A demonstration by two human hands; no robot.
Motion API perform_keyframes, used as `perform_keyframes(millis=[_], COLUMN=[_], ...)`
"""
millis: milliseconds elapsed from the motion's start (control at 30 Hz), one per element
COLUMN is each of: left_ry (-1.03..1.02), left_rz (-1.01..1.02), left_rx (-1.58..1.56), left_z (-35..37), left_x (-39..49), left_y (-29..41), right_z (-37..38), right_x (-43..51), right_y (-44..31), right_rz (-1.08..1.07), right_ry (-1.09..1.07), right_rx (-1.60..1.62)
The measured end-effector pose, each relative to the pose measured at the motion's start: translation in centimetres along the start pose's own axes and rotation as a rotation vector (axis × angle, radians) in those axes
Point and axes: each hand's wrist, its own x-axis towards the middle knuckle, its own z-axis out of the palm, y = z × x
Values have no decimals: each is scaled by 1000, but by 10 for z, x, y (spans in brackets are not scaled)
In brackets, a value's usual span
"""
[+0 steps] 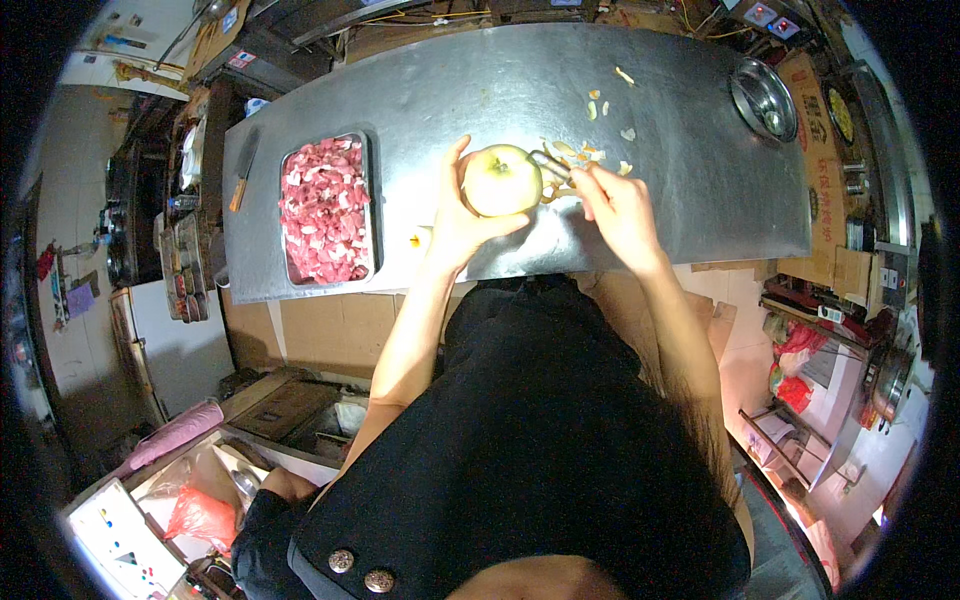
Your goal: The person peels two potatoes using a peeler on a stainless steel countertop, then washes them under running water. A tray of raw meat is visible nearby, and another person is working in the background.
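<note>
My left hand (460,206) cups a large round, pale yellow-green fruit or vegetable (504,184), with the thumb along its near side. A peeler-like tool with a metal end (551,163) is gripped in my right hand (616,206), its tip at the right side of the round piece. Beneath and beyond the tool lie several peelings (570,150) on the metal tabletop (480,82). Just left of my left wrist, partly hidden, is another pale piece (421,238) with a yellowish-brown spot.
Left of my hands stands a metal tray of cut raw meat (326,210). A knife (243,172) with a wooden handle lies beyond it near the left edge. At the far right corner sits a steel bowl (763,99), beside a cardboard box (814,150).
</note>
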Motion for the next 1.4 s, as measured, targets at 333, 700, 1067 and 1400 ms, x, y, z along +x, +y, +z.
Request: perform_keyframes(millis=[333,700,1067,1400], left_ry=[-156,-273,-87,-29], left_rz=[-248,-342,-157,-98], left_rx=[-771,-886,-548,-629], left_z=[3,-7,3,-11], left_x=[-12,-3,-8,-2], left_y=[-17,-28,-20,-26], right_z=[17,0,22,27], right_x=[21,-2,18,-2], right_y=[56,-27,30,-25], right_rz=[-79,-311,224,-64], right_ry=[-7,67,-174,127], right_rx=[-394,28,-385,180])
